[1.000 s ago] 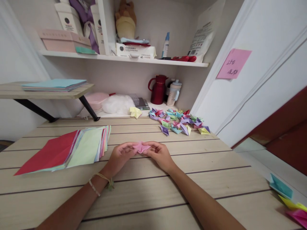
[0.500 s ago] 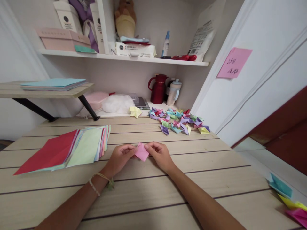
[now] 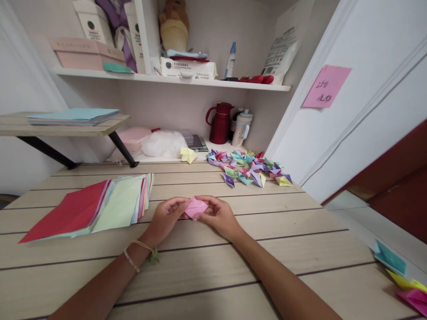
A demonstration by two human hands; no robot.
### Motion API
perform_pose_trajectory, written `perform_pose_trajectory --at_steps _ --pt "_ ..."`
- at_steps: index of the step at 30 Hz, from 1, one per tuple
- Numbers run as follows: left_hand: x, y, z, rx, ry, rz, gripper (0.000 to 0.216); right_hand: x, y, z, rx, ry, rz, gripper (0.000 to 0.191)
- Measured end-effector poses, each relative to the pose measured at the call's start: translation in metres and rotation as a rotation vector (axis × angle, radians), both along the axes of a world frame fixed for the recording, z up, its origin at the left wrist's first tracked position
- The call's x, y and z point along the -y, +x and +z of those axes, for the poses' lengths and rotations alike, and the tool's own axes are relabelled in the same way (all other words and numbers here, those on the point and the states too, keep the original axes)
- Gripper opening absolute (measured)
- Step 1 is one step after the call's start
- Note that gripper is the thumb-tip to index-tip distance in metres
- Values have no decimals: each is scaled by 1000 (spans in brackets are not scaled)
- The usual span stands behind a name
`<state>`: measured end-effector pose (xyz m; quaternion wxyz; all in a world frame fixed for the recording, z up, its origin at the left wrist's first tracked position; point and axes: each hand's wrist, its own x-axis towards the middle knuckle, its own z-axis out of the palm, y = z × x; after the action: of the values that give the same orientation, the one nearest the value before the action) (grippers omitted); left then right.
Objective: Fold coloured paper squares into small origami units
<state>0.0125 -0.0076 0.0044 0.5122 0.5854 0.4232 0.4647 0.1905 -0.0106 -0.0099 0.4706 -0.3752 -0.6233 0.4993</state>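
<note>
hands (image 3: 222, 216) hold pink folded paper (image 3: 195, 208) | paper stack (image 3: 113, 206) at left | colourful folded pieces (image 3: 258, 167) beyond

A pale table (image 3: 187, 271) with dark seams filled the near area. White shelving (image 3: 207, 83) stood on the far side, a black-legged, wood-topped stand (image 3: 53, 130) at left, and a white wall (image 3: 376, 40) at right, in soft light.

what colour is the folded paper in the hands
The folded paper is pink, best seen in the head view.

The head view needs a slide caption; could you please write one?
Left hand and right hand hold folded pink paper, with paper boats farther back on the table.
</note>
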Motion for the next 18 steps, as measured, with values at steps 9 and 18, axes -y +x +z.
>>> perform_pose_trajectory --at_steps 9,18 --pt "-2 -2 -11 -85 109 -35 36 0 1 4 14 135 -45 35" --pt "-3 -2 -9 -95 120 -31 30 -2 2 1 112 83 -79 40"
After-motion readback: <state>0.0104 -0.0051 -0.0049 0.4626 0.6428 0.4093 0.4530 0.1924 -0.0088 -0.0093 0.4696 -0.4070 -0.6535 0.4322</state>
